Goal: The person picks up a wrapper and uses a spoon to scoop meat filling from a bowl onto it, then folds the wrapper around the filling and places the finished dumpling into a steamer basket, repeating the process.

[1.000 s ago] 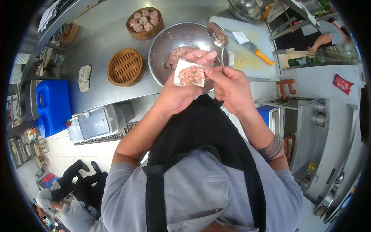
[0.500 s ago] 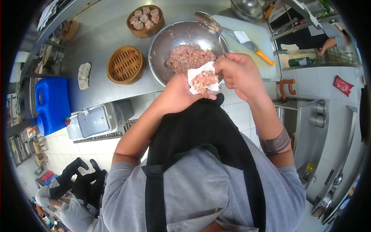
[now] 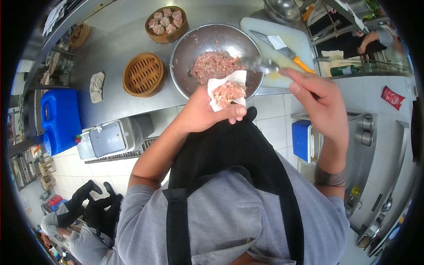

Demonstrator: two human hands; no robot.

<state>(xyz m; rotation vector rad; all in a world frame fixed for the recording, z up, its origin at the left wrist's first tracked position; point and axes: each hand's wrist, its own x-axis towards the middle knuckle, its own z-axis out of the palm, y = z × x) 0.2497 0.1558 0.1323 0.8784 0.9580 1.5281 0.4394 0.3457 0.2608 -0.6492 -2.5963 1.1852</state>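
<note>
My left hand [image 3: 203, 110] is closed around a white dumpling wrapper [image 3: 213, 86], with a mound of minced meat filling [image 3: 229, 92] on it. It is held at the near rim of a steel mixing bowl [image 3: 187, 49], where more minced meat [image 3: 212, 64] lies. Over the bowl's right side, my right hand [image 3: 321, 99] grips a metal spoon [image 3: 269, 69] by its handle; its head is smeared by motion and points left toward the wrapper.
Left of the bowl sits a slatted bamboo steamer [image 3: 143, 75]; behind, another steamer [image 3: 182, 33] holds several dumplings. A knife [image 3: 287, 52] lies on a white cutting board [image 3: 289, 28]. A folded cloth [image 3: 96, 87] and blue jerrycan [image 3: 66, 117] are leftward. Other people work nearby.
My right hand has moved right, away from the wrapper, and the spoon has swung down from beyond the bowl's far rim. My left hand has shifted slightly left, its thumb now across the wrapper's edge.
</note>
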